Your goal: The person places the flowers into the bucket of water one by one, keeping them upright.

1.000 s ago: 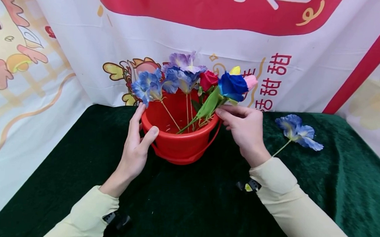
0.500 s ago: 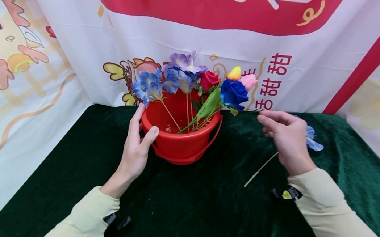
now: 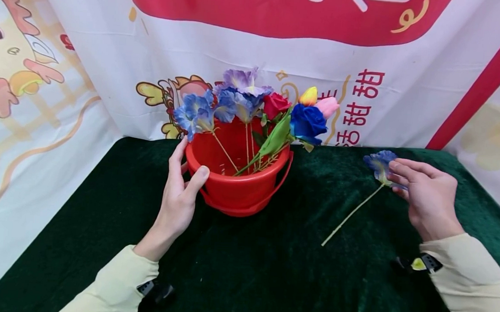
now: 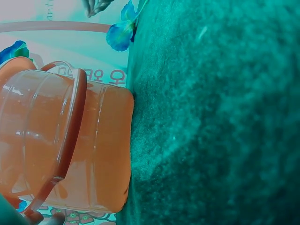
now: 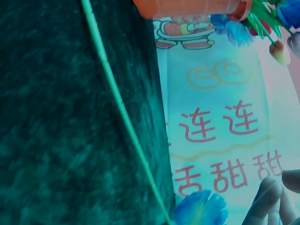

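Note:
A red bucket (image 3: 238,200) stands on the table, holding several blue and purple ruffled flowers (image 3: 194,112), a red rose (image 3: 274,105), a dark blue rose (image 3: 308,123) and yellow and pink tulips (image 3: 327,106). My left hand (image 3: 173,213) rests against the bucket's left side, thumb at the front rim and index finger straight along the side. Over at the right, a loose blue ruffled flower (image 3: 380,164) lies with its thin stem pointing toward me. My right hand (image 3: 432,196) reaches over that bloom, partly covering it. In the right wrist view its fingers (image 5: 267,194) and thumb appear beside the petals, apart from each other.
Dark green velvet cloth (image 3: 251,270) covers the table. Behind it hangs a white printed backdrop (image 3: 417,94) with red lettering and cartoon figures. The bucket's handle (image 4: 77,126) hangs down along its side.
My right hand has left the flowers at the bucket's right rim and moved right to the loose blue flower. The blue rose and tulips have settled slightly; my left hand stays on the bucket.

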Demonstrator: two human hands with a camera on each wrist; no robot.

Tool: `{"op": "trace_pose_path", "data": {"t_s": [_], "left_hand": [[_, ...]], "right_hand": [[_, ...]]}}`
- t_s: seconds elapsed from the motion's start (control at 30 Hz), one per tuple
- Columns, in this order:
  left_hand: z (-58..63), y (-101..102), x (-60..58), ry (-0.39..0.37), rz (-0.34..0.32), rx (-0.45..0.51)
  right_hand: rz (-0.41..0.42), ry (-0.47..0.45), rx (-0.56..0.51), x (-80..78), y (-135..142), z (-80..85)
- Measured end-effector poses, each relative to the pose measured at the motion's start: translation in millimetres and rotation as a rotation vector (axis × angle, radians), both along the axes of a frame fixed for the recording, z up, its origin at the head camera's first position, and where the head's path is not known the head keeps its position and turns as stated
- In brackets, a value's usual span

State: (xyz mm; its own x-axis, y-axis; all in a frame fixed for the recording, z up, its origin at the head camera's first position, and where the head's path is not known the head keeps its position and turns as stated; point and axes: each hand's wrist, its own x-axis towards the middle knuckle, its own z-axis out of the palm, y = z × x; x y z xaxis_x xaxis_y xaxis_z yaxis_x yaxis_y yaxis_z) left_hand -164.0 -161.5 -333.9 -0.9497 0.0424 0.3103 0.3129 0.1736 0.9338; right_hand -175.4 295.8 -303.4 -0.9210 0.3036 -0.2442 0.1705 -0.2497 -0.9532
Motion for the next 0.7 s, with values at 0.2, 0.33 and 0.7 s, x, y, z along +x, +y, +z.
{"op": "trace_pose_path", "data": {"t_s": [0.2, 0.33, 0.7], "left_hand": [[-0.1, 0.4, 0.1, 0.011, 0.013, 0.004], [0.1, 0.4, 0.1, 0.013, 0.020, 0.005], [0.7, 0.0, 0.0, 0.012, 0.020, -0.002]], "right_hand": [[0.014, -0.095, -0.039, 2.1, 12.6, -8.1], [0.062, -0.134, -0.036, 2.3, 17.9, -15.1], [0.223, -0.248, -0.118, -5.7, 21.7, -31.1]]}}
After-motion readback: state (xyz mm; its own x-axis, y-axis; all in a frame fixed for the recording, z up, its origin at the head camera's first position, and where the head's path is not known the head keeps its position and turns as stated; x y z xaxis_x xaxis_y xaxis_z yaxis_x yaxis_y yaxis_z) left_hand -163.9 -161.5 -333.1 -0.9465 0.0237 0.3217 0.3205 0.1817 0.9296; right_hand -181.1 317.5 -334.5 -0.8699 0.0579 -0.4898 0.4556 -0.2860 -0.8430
